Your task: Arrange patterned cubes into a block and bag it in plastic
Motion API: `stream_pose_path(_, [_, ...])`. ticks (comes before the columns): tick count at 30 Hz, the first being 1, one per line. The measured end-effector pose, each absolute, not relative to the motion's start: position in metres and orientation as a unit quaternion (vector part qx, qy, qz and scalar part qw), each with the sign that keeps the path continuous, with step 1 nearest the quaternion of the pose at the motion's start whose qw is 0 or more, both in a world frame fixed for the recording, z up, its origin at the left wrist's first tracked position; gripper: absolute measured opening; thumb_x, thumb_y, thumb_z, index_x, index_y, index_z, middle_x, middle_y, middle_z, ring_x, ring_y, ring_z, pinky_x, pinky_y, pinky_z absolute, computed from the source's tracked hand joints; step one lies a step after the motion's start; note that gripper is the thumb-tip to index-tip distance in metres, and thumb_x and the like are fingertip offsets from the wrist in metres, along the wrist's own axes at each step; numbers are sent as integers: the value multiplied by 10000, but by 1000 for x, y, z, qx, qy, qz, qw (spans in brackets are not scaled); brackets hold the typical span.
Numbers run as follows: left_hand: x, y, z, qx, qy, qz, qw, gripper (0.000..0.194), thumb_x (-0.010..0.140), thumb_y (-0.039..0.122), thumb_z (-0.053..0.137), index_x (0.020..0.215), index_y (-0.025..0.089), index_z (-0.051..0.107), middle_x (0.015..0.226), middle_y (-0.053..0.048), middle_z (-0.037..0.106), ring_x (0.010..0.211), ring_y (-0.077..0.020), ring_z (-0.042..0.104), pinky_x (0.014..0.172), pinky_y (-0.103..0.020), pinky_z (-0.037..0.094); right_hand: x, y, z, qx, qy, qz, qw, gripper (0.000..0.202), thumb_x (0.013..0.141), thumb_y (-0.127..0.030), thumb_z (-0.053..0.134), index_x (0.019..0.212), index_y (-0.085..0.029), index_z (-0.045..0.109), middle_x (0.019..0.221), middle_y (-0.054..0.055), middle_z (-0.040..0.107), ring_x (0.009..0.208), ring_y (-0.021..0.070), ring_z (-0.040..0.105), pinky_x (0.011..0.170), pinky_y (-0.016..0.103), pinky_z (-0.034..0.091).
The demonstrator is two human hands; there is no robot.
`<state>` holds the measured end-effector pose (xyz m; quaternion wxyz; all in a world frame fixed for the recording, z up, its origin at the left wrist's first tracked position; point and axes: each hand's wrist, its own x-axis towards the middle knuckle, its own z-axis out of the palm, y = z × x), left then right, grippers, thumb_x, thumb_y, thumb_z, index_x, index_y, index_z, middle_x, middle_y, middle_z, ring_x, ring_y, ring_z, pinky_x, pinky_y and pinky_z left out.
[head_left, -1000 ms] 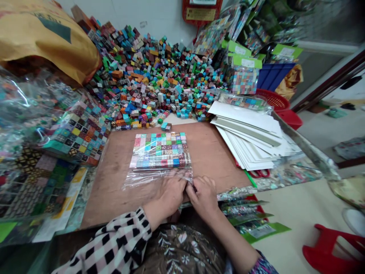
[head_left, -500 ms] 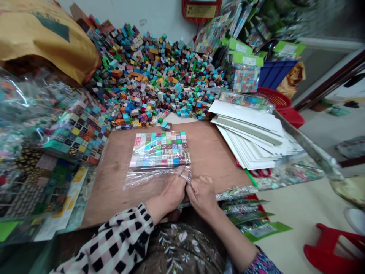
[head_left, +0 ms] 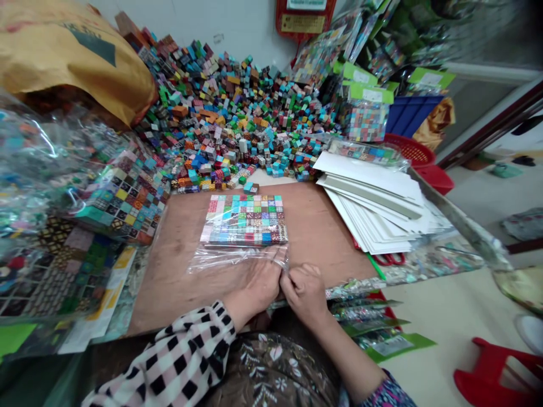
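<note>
A block of small patterned mosaic cubes (head_left: 246, 220) lies on the brown board, inside a clear plastic bag (head_left: 229, 260). The bag's loose end spreads toward me. My left hand (head_left: 263, 280) is closed at the bag's near right corner, fingers partly hidden behind the hand. Right beside it, my right hand (head_left: 306, 288) is curled like a fist, thumb and fingers pinched at the same corner of plastic. Both hands nearly touch at the board's front edge.
Behind the board (head_left: 169, 271) rises a heap of loose cubes (head_left: 254, 124). White cards (head_left: 373, 203) are stacked at right, near red-handled scissors (head_left: 392, 259). Bagged cube blocks (head_left: 123, 192) stand at left. A red stool (head_left: 496, 367) is on the floor.
The whole scene has shifted slightly right in view. Both hands stay together at the bag's corner, with little visible movement.
</note>
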<state>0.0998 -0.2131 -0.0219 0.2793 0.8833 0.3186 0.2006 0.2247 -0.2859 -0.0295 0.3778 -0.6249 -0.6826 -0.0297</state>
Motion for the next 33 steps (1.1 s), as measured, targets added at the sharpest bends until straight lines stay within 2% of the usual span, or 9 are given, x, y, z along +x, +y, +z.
stream_pose_path(3, [98, -214, -32, 892, 316, 195, 256, 551, 909, 166, 412, 1458, 203, 382, 1370, -132, 533, 1273, -254, 485, 1110, -476, 375, 223, -285, -34, -666, -628, -8, 402, 200, 885, -229, 525, 691, -219, 477, 638, -8, 529, 654, 167, 475, 657, 299, 350])
stream_pose_path(5, [98, -214, -37, 893, 328, 192, 241, 544, 914, 177, 423, 1457, 179, 383, 1400, -144, 509, 1290, -259, 468, 1116, -472, 369, 222, -285, -40, -689, -595, -9, 414, 78, 851, -269, 562, 838, -201, 526, 737, 17, 576, 704, 184, 519, 672, 304, 403])
stream_pose_path(8, [100, -215, -38, 893, 339, 185, 230, 504, 933, 202, 419, 1435, 153, 408, 1411, -154, 501, 1305, -262, 452, 1118, -465, 369, 221, -285, -49, -697, -584, -42, 414, 259, 853, -299, 553, 1068, -158, 522, 833, 52, 612, 723, 197, 556, 699, 332, 460])
stream_pose_path(11, [102, -215, -36, 895, 337, 186, 224, 454, 960, 209, 385, 1409, 178, 436, 1385, -128, 524, 1292, -242, 463, 1117, -438, 370, 219, -284, -54, -687, -600, -93, 399, 280, 900, -274, 504, 1151, -151, 506, 840, 62, 636, 712, 199, 569, 701, 340, 472])
stream_pose_path(14, [104, -215, -34, 896, 343, 183, 216, 428, 978, 221, 368, 1397, 197, 447, 1371, -110, 534, 1277, -226, 478, 1118, -410, 369, 219, -283, -54, -667, -619, -149, 387, 252, 928, -228, 475, 1166, -152, 508, 853, 74, 663, 706, 195, 577, 679, 325, 462])
stream_pose_path(19, [104, -218, -31, 898, 346, 172, 209, 455, 973, 181, 344, 1419, 144, 427, 1396, -139, 523, 1323, -240, 453, 1140, -422, 339, 219, -281, -53, -636, -649, -191, 372, 195, 944, -175, 447, 1115, -165, 538, 838, 68, 662, 715, 191, 574, 683, 310, 459])
stream_pose_path(25, [102, -221, -23, 902, 345, 151, 211, 476, 955, 137, 329, 1420, 127, 432, 1417, -152, 518, 1351, -233, 434, 1157, -422, 324, 221, -284, -58, -630, -647, -177, 392, 81, 951, -189, 457, 963, -194, 537, 759, 38, 620, 663, 179, 542, 644, 295, 437])
stream_pose_path(29, [101, -220, -24, 905, 343, 139, 211, 513, 940, 106, 317, 1447, 110, 395, 1480, -163, 461, 1406, -242, 371, 1174, -450, 297, 222, -287, -60, -634, -648, -162, 390, 85, 949, -190, 447, 954, -196, 531, 783, 47, 631, 700, 187, 566, 661, 301, 442])
stream_pose_path(33, [100, -219, -25, 900, 345, 143, 226, 531, 944, 156, 359, 1472, 100, 361, 1490, -181, 446, 1404, -263, 378, 1170, -452, 305, 221, -287, -54, -657, -641, -122, 377, 100, 940, -212, 433, 897, -203, 522, 731, 40, 616, 667, 193, 571, 639, 306, 437])
